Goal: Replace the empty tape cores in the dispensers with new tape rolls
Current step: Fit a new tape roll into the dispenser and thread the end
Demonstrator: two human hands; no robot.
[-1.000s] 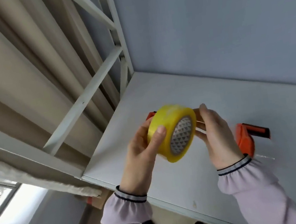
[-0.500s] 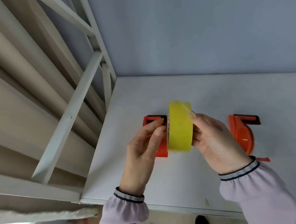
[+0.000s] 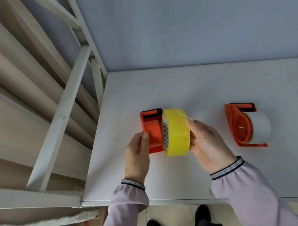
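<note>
From the head camera, the right hand (image 3: 208, 143) grips the yellow tape roll (image 3: 175, 132) on edge, its fingers curled round the far face and pinching what looks like a loose tape end, though blur makes that uncertain. The left hand (image 3: 137, 150) holds the near edge of the orange dispenser (image 3: 152, 130), which lies on the white table (image 3: 179, 88) just beside the roll. To seat the roll well, the left hand should pin the dispenser flat while the right lines up the core squarely and presses it home, leaving the second dispenser (image 3: 245, 126), beyond the right hand, alone.
</note>
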